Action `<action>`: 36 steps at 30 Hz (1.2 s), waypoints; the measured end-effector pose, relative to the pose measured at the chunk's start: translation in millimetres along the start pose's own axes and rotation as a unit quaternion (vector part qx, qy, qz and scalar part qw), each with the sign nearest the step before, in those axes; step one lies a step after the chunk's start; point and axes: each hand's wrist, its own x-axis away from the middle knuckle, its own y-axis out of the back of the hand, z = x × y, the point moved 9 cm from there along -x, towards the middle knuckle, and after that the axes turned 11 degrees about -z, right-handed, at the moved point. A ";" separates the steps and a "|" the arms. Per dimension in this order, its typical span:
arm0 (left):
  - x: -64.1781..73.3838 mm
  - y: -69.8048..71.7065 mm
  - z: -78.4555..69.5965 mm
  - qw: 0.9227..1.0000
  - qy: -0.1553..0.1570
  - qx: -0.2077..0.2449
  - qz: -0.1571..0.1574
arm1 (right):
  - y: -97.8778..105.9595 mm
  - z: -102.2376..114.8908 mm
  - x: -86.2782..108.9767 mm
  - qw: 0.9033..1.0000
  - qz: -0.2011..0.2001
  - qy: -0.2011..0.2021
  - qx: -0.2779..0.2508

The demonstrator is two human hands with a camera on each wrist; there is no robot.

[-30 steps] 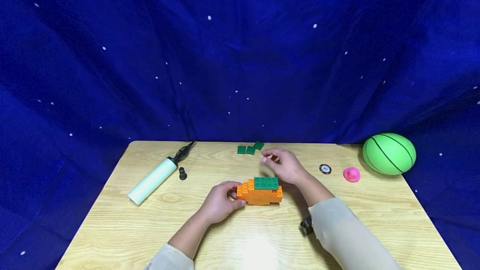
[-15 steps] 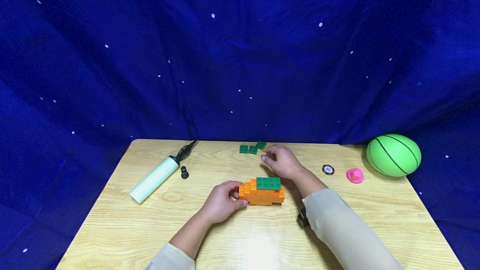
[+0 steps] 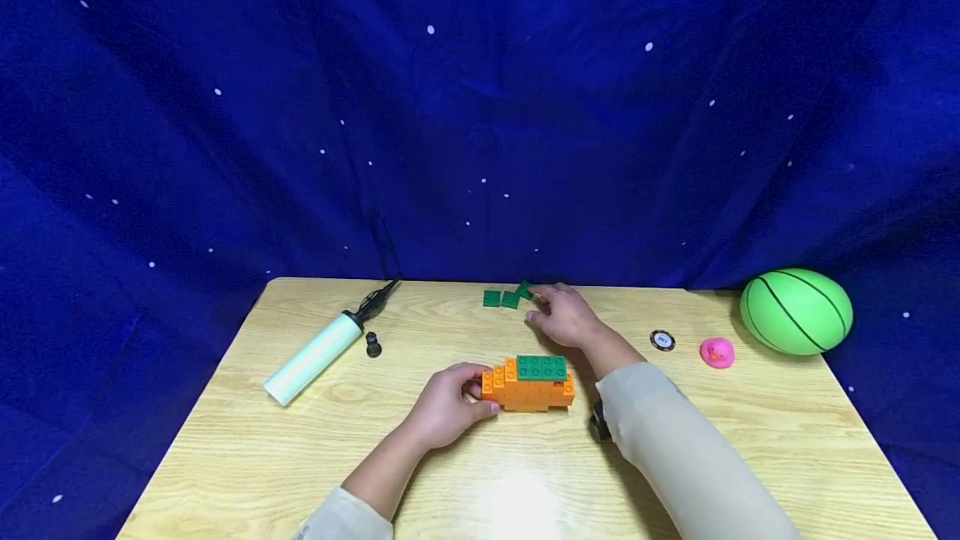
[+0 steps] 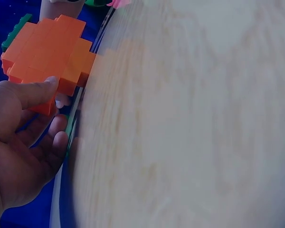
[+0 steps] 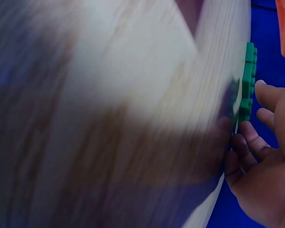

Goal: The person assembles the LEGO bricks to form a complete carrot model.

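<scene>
At mid-table, my left hand (image 3: 447,407) grips the left end of an orange toy-brick build (image 3: 527,394), thumb in front. Green bricks (image 3: 542,367) sit on its top. In the left wrist view, the thumb lies against the face of the orange build (image 4: 50,52), and fingers curl behind. Toward the back edge, my right hand (image 3: 566,317) reaches to a small green brick (image 3: 525,289). Its fingertips are at or near that brick; contact is unclear. Two more green bricks (image 3: 510,300) lie to the left. In the right wrist view, thumb and fingers are apart beside the green bricks (image 5: 247,78).
A pale hand pump (image 3: 315,358) and a small black chess pawn (image 3: 373,346) lie at left. On the right are a poker chip (image 3: 663,340), a pink rubber duck (image 3: 717,352) and a green ball (image 3: 797,312). A black object (image 3: 598,423) is partly hidden by the right sleeve.
My right hand has moved back toward the rightmost small green brick, its fingers now extending to it. The left hand keeps its hold on the orange build. The view has shifted slightly.
</scene>
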 end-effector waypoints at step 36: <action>-0.1 0.0 -3.1 1.000 -0.006 -0.004 -0.004 | 20.3 -2.7 33.5 0.999 -0.026 0.015 -0.023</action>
